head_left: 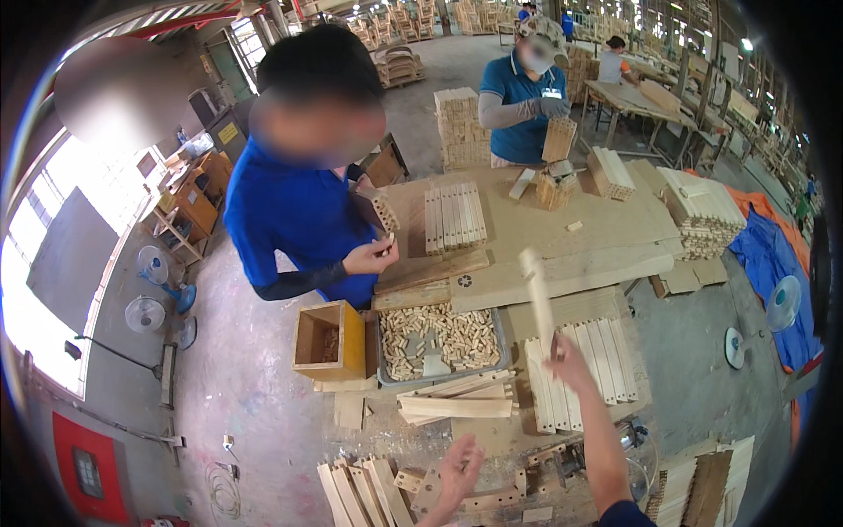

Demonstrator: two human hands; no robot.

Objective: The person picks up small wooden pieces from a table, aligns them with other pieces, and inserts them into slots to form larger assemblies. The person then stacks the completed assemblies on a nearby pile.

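Above the laid slats (580, 373), right hand (566, 360) lifts a slat (538, 299) clear.

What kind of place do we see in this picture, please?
Most likely a woodworking factory floor. The right hand lifts a wooden slat over a row of slats, a grey tray holds small dowels, and co-workers stand around the workbench.
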